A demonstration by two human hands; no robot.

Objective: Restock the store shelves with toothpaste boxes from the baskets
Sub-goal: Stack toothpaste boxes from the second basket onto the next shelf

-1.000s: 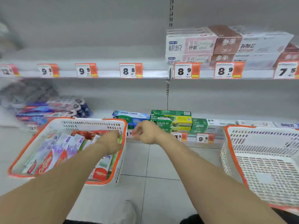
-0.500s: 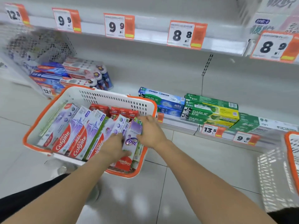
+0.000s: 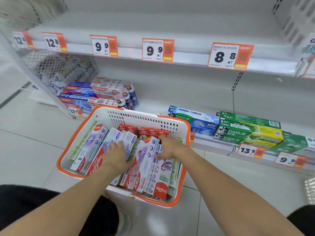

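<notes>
Both hands reaching into the orange-rimmed white basket (image 3: 172, 126) sitting on the floor tiles (image 3: 30, 150). Left hand (image 3: 115, 155) lying palm-down on the purple-white Colgate toothpaste boxes (image 3: 144, 169), fingers spread and fairly straight. Right hand (image 3: 170, 147) resting on the box tops near the basket's right wall, fingers spread, thumb tucked under; grip unclear. Boxes packed on edge, red Colgate bands, some red-topped ones at the back. Beyond, the bottom shelf (image 3: 214, 143) is carrying green and blue Darlie boxes (image 3: 245, 132) and a blue-red stack (image 3: 95, 94); orange price tags (image 3: 157, 50) lining the shelf above.
</notes>
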